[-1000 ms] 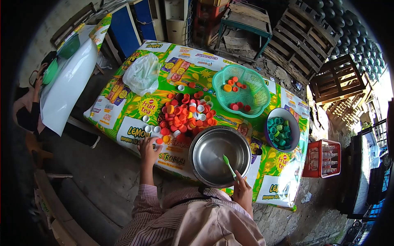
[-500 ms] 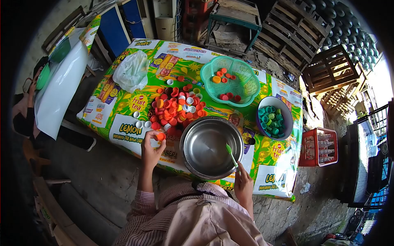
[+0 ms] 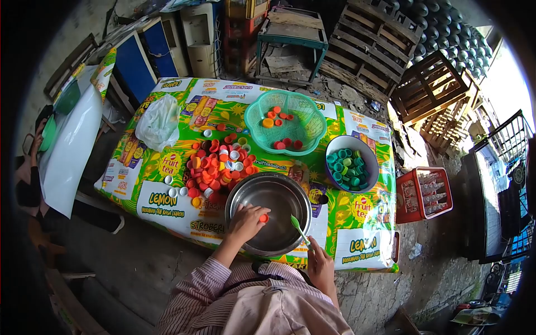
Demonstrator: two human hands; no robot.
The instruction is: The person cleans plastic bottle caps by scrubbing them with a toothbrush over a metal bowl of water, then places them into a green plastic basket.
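Over the left part of a steel bowl [image 3: 293,195], my left hand [image 3: 247,223] pinches a red-orange bottle cap [image 3: 264,218] at its fingertips. My right hand [image 3: 319,262] grips the handle of a green and white toothbrush [image 3: 298,228], whose head reaches over the bowl's right rim. Behind the bowl and to the left lies a heap of red and orange bottle caps [image 3: 211,171], with some white and yellow ones mixed in. A green plastic basket [image 3: 310,114] holds several red caps and an orange one. In another bowl [image 3: 365,149] are green caps [image 3: 347,169].
A crumpled plastic bag [image 3: 158,123] lies at the table's far left. One dark cap [image 3: 323,199] sits right of the steel bowl. A red crate [image 3: 408,195] of bottles stands off the table's right side. Another person [image 3: 38,137] is at the far left.
My left hand has moved right with the cap, from beside the heap to over the steel bowl. My right hand still holds the toothbrush at the bowl's right side. The view has shifted.
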